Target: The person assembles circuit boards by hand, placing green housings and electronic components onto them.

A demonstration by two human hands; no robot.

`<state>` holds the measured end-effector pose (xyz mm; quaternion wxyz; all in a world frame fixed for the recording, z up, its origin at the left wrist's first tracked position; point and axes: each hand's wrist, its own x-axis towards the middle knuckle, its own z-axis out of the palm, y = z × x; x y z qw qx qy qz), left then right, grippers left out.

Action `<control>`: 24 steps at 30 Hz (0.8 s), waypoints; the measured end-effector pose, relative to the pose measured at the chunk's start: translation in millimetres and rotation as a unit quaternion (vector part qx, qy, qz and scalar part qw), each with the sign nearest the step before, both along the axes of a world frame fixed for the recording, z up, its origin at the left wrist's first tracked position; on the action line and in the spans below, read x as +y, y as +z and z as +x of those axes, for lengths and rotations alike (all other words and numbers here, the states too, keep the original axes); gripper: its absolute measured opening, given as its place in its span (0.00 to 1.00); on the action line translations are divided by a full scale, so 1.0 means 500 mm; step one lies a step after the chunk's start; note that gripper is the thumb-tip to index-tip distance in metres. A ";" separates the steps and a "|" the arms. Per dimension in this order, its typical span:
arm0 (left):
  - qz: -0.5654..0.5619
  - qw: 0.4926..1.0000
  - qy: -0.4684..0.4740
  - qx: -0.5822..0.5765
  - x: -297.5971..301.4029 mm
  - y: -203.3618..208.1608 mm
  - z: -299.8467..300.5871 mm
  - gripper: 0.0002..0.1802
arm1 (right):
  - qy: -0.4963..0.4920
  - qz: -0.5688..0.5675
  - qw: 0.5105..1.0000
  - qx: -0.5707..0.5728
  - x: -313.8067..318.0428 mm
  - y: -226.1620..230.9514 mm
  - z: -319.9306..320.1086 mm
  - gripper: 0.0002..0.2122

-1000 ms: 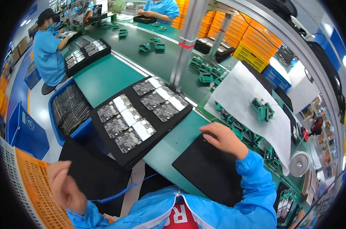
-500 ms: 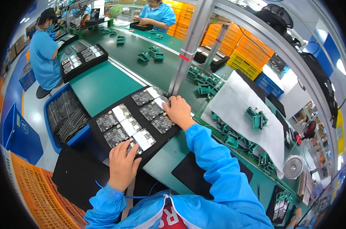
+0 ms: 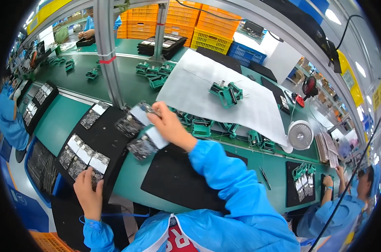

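My right hand [image 3: 170,126] is closed on circuit boards [image 3: 142,148], at least two, dark with white patches. They are lifted just off the right side of a black foam tray [image 3: 107,140]; where the fingers grip beneath is hidden. Over the tray's near left end, my left hand [image 3: 89,194] has its thumb and fingers apart. Its fingertips touch the nearest board in a row of boards [image 3: 82,158] lying on the foam. A single board [image 3: 94,115] lies at the tray's far end.
A black mat [image 3: 180,174] covers the bench to the right of the tray. Green fixtures [image 3: 201,127] line a white sheet [image 3: 245,111]. A metal post [image 3: 106,50] rises behind the tray. A small fan [image 3: 300,135] and a co-worker [image 3: 339,212] are at right.
My right hand has lifted boards from the tray's right side and carried them toward the black mat. My left hand stays by the near boards. The view has turned to the right.
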<state>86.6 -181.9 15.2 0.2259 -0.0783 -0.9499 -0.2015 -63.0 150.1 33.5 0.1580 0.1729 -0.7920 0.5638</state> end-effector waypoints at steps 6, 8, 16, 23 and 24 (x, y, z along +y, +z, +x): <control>0.194 0.979 -0.011 -0.052 0.089 0.039 0.016 0.44 | 0.120 0.085 0.948 -0.281 0.253 0.021 0.203 0.11; 0.225 0.968 -0.061 -0.096 0.163 0.051 0.022 0.44 | 0.185 0.121 0.920 -0.325 0.307 -0.025 0.246 0.11; 0.039 0.965 -0.250 -0.065 0.421 -0.013 0.007 0.39 | 0.064 0.411 0.902 -0.113 0.329 -0.047 0.350 0.22; -0.071 0.909 -0.410 -0.033 0.441 -0.004 0.026 0.36 | -0.161 0.438 0.879 -0.097 0.489 0.049 0.508 0.19; -0.058 0.878 -0.473 -0.047 0.442 -0.004 0.023 0.36 | -0.221 0.443 0.862 -0.106 0.516 0.053 0.543 0.18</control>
